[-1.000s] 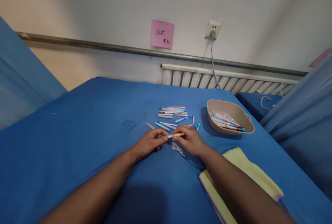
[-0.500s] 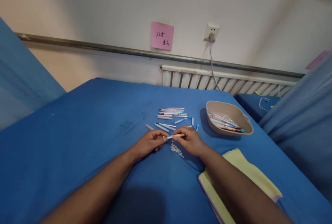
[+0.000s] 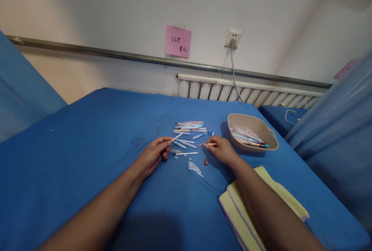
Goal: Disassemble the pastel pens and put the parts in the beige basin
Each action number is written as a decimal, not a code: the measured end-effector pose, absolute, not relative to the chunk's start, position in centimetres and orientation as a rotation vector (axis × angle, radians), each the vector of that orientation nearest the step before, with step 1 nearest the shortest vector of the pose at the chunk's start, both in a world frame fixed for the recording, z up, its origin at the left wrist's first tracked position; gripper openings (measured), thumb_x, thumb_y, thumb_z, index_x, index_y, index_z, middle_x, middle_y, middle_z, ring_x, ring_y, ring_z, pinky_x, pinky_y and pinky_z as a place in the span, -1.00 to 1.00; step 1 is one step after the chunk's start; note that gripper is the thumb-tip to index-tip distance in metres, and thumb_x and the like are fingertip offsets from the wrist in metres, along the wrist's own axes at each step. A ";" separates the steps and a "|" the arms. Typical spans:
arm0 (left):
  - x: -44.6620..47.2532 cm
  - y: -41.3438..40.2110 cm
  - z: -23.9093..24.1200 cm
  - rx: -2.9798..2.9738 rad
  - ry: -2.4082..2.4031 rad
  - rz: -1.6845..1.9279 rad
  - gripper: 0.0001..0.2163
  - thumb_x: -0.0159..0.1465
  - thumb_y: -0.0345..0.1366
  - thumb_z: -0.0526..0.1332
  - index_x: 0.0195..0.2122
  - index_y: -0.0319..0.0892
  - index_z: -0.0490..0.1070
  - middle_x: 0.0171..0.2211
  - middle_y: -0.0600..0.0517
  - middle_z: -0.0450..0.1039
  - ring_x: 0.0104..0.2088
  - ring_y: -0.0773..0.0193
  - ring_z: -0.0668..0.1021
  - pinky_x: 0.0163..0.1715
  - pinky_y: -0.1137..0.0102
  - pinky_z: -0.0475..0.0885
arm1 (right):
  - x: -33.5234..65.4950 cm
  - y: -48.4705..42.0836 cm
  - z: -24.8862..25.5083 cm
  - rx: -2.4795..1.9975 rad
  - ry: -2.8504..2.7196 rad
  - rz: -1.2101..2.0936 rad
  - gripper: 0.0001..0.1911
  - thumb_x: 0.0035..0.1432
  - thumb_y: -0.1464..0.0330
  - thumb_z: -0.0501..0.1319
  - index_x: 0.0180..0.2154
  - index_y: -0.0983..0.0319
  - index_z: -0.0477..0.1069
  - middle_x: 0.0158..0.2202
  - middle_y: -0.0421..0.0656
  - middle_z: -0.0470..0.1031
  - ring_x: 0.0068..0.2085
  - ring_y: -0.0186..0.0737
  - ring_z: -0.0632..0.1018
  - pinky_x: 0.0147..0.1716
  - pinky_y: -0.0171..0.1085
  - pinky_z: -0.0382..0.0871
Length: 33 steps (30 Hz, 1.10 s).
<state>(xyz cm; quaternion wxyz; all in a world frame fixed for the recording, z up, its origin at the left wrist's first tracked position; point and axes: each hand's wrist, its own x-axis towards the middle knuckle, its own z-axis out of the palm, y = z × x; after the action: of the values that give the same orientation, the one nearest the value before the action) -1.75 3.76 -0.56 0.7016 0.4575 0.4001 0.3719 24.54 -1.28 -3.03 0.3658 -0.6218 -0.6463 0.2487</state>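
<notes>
My left hand [image 3: 153, 154] pinches a thin white pen refill [image 3: 177, 137] that points up and right. My right hand [image 3: 221, 149] is closed on an orange pen barrel [image 3: 209, 144]. Between the two hands a white pen tube [image 3: 186, 153] lies flat on the blue cloth. A small brown cap [image 3: 206, 161] lies just below my right hand. Several small white bits [image 3: 194, 167] are scattered in front of the hands. Behind the hands lies a pile of several pens and pen parts [image 3: 189, 127].
A beige oval basket [image 3: 252, 121] with several pens in it stands to the right. A yellow cloth [image 3: 261, 204] lies under my right forearm. A radiator [image 3: 247, 92], a wall socket with a cable [image 3: 231, 39] and a pink note [image 3: 178, 41] are behind the blue table [image 3: 87, 146].
The hands held one pen together; they have moved apart, the left with the white refill, the right with the orange barrel. A white tube and a brown cap now lie on the cloth.
</notes>
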 end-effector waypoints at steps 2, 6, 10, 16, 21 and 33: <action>-1.7 3.7 -0.5 0.980 0.887 0.858 -0.76 0.04 -0.28 0.31 -0.29 -0.22 0.38 -0.63 0.18 0.24 -0.67 0.48 0.27 -0.68 0.56 0.12 | 24.3 -1.4 -3.2 -1.614 -1.738 0.582 -0.88 0.05 0.31 0.20 -0.40 0.21 0.46 -0.43 -0.19 0.49 -0.41 -0.30 0.48 -0.43 -0.37 0.30; -1.9 3.8 -0.6 0.919 0.878 0.923 -0.78 0.05 -0.28 0.31 -0.29 -0.21 0.37 -0.61 0.18 0.26 -0.66 0.51 0.28 -0.66 0.58 0.18 | 23.9 -1.4 -3.4 -1.627 -1.778 0.579 -0.90 0.06 0.33 0.20 -0.37 0.20 0.46 -0.38 -0.17 0.49 -0.39 -0.28 0.49 -0.38 -0.33 0.31; -2.2 4.1 -0.6 0.838 0.884 0.997 -0.79 0.06 -0.31 0.31 -0.29 -0.20 0.37 -0.59 0.19 0.27 -0.67 0.54 0.28 -0.66 0.60 0.21 | 23.8 -1.1 -3.6 -1.645 -1.814 0.523 -0.90 0.05 0.34 0.21 -0.35 0.20 0.47 -0.36 -0.17 0.48 -0.38 -0.30 0.47 -0.39 -0.34 0.29; -2.6 4.6 -0.2 0.754 0.894 1.096 -0.80 0.04 -0.37 0.31 -0.29 -0.23 0.39 -0.60 0.18 0.28 -0.68 0.53 0.30 -0.68 0.60 0.25 | 24.4 -0.7 -4.1 -1.668 -1.741 0.452 -0.86 0.09 0.33 0.14 -0.38 0.22 0.46 -0.43 -0.19 0.46 -0.42 -0.31 0.44 -0.42 -0.36 0.26; -3.1 5.1 -0.5 0.689 0.915 1.153 -0.82 0.06 -0.39 0.29 -0.29 -0.23 0.40 -0.60 0.16 0.29 -0.68 0.53 0.31 -0.68 0.61 0.26 | 24.8 -0.6 -4.5 -1.682 -1.635 0.441 -0.81 0.13 0.30 0.08 -0.41 0.19 0.43 -0.56 -0.23 0.43 -0.52 -0.30 0.43 -0.52 -0.36 0.22; -3.4 5.6 -0.3 0.653 0.957 1.212 -0.86 0.07 -0.40 0.28 -0.33 -0.25 0.41 -0.60 0.15 0.30 -0.69 0.53 0.31 -0.70 0.61 0.28 | 25.8 0.1 -4.8 -1.839 -1.543 0.285 -0.86 0.09 0.36 0.11 -0.33 0.22 0.43 -0.36 -0.15 0.47 -0.37 -0.26 0.48 -0.36 -0.31 0.28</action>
<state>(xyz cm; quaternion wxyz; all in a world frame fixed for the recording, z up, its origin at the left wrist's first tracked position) -3.43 5.59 -0.33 0.6687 0.2894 0.4244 0.5376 25.76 0.14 -4.83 0.3545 -0.7113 -0.5968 0.1102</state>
